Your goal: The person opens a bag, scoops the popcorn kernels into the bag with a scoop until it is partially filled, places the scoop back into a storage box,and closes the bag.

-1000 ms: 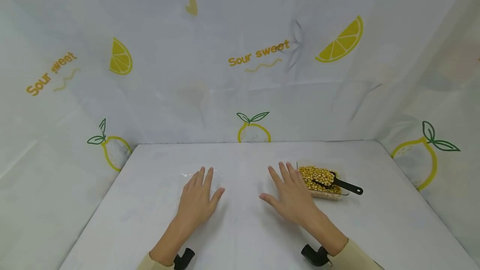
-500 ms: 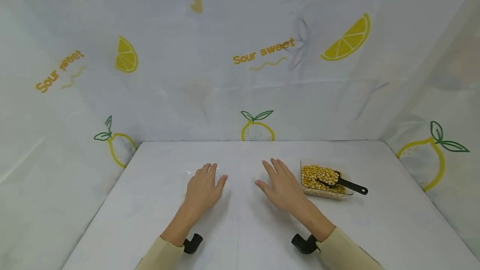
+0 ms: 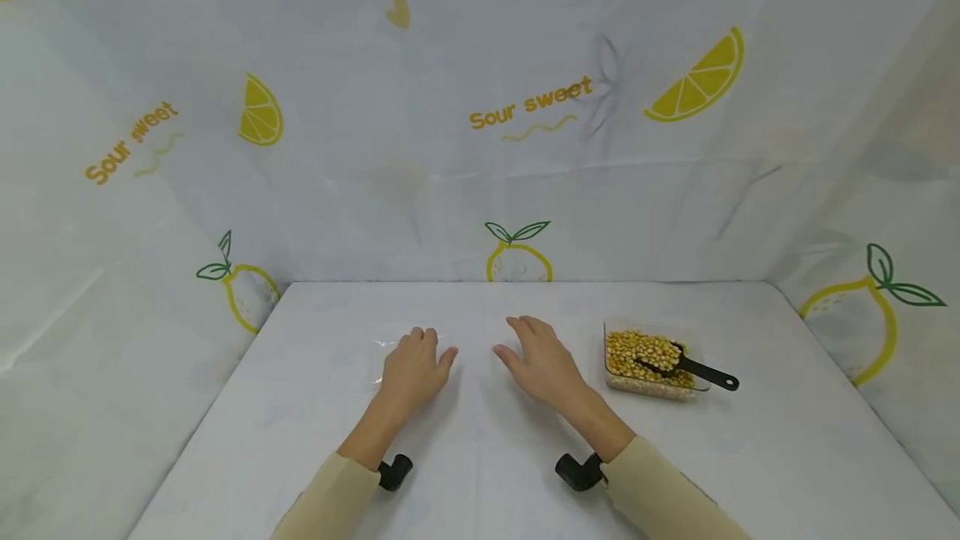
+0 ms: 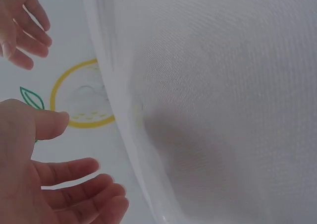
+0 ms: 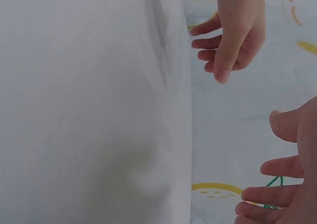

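White fabric printed with yellow lemons [image 3: 420, 123] backs a white-covered table [image 3: 474, 465]. The left hand [image 3: 415, 370], fingers relaxed, partly hides a clear, shiny item [image 3: 383, 361]; the right hand [image 3: 545, 365], also loose-fingered, is near a clear rectangular container [image 3: 648, 388] of yellow kernels [image 3: 624, 348] and a black scoop [image 3: 708, 372].

1. The sheet [image 3: 420, 215] stands behind the surface [image 3: 480, 465] and along its left and right sides.
2. The box [image 3: 651, 389] sits on the surface, to the right of the right hand [image 3: 543, 367].
3. Kernels [image 3: 624, 346] lie in the box; the scoop [image 3: 705, 371] rests among them, bearing kernels, its handle projecting past the box's right rim.
4. The left hand [image 3: 416, 367], left of the right hand and apart from it, partly hides a plastic item [image 3: 382, 348] behind it.
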`<state>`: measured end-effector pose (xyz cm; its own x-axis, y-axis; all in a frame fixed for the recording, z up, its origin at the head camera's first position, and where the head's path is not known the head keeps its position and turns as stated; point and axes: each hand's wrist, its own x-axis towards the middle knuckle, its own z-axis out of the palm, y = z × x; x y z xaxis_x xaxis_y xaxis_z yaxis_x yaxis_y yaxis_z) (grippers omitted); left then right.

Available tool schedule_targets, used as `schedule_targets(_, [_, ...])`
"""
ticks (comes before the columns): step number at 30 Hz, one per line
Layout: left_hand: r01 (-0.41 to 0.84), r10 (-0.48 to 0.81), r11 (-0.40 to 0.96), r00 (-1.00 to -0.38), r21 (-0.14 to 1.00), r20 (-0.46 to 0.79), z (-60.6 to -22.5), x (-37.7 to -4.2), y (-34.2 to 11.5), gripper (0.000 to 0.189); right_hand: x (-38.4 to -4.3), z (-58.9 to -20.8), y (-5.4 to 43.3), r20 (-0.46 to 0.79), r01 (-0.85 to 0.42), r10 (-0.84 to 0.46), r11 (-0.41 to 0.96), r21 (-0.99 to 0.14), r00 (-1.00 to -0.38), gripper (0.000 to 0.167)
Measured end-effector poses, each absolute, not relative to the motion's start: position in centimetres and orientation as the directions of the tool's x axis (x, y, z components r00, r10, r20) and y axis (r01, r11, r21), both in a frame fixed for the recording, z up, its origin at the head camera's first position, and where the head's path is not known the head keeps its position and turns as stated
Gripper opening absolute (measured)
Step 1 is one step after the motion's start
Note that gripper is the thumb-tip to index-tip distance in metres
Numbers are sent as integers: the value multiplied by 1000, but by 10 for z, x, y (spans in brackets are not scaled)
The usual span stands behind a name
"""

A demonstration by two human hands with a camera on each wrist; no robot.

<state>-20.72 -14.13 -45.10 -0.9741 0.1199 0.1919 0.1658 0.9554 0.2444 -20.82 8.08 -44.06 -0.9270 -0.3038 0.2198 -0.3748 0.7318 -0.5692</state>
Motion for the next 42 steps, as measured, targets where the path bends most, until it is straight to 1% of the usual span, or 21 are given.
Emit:
schedule_targets(6, [113,87,963,-990,244,114,-457,-216,-138,53,-215,-446,71,227,-373,-297,720,-585,-928,53])
schedule_targets(14, [64,64,972,-998,224,8,-466,-226,-137,49,-219,-450,63,222,-361,-284,715,-598,-933,51])
schedule_targets(20, [63,80,966,-995,251,-55,-469,-230,-137,51,-220,-451,61,218,-357,-283,718,-598,-934,52])
schedule_targets(26, [68,93,961,-992,268,-80,-469,-232,-138,48,-222,-452,61,221,-361,-286,717,-596,-932,51])
schedule_targets(30, [72,97,959,-992,272,-79,-470,-232,-139,38,-222,-452,60,211,-356,-287,719,-596,-934,51])
schedule_targets(33, [78,103,954,-992,290,-70,-471,-232,-140,29,-222,-452,58,203,-351,-288,720,-598,-936,51])
schedule_targets(36, [85,112,945,-991,314,-69,-471,-232,-142,24,-223,-454,57,195,-350,-293,718,-602,-936,50])
schedule_targets(42, [88,121,933,-990,349,-73,-473,-233,-145,22,-227,-457,54,171,-347,-309,711,-612,-936,48])
